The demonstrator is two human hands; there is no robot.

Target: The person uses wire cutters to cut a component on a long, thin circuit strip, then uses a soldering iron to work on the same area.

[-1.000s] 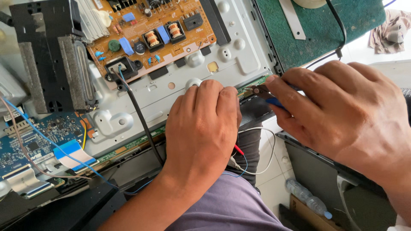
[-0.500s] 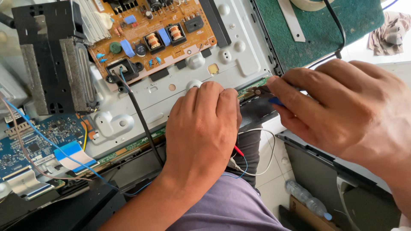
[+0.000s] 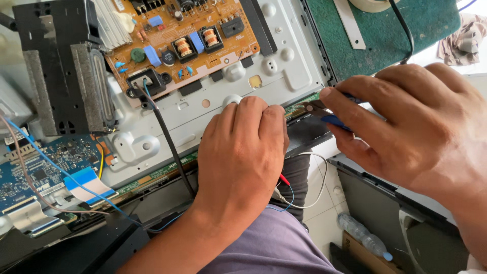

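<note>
My left hand (image 3: 241,157) rests knuckles-up on the lower edge of a grey metal chassis (image 3: 284,76), its fingers curled over the narrow green strip board (image 3: 152,175) there; what it grips is hidden. My right hand (image 3: 406,127) pinches a small blue-handled tool (image 3: 332,119) whose dark metal tip touches the green strip just right of my left hand. An orange power board (image 3: 187,40) with coils and capacitors sits above. A black cable (image 3: 167,142) runs down from its connector.
A blue circuit board (image 3: 35,167) with a flat ribbon cable (image 3: 83,182) lies at the left, under a black bracket (image 3: 56,66). A green mat (image 3: 401,30) is at the top right. Thin red, blue and white wires (image 3: 294,195) hang below. A plastic bottle (image 3: 362,236) lies on the floor.
Both hands stay in nearly the same place. My right hand has shifted slightly, with the tool tip still at the green strip.
</note>
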